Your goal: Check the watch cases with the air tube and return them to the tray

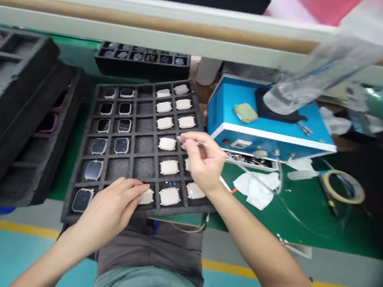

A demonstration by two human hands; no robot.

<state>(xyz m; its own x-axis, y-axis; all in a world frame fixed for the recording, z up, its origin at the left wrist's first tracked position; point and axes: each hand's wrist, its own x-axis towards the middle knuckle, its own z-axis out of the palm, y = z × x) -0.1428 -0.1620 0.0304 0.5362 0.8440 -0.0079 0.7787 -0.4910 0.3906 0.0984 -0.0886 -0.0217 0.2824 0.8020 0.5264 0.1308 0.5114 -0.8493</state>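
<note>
A black foam tray with square compartments lies in front of me. Its left columns hold dark-faced watch cases and its right columns hold pale watch-shaped pieces. My left hand is closed at the tray's near edge, its fingertips on a pale watch-shaped piece in the nearest row, partly covering it. In a pinch, my right hand holds a thin pen-like tool with a clear tube trailing from it. The tool's tip is beside a pale piece in the middle of the tray.
Stacked black foam trays stand at the left. A blue box machine at the right carries a clear cylinder and a greenish piece. White wipes and a tape roll lie nearby. A shelf edge crosses the back.
</note>
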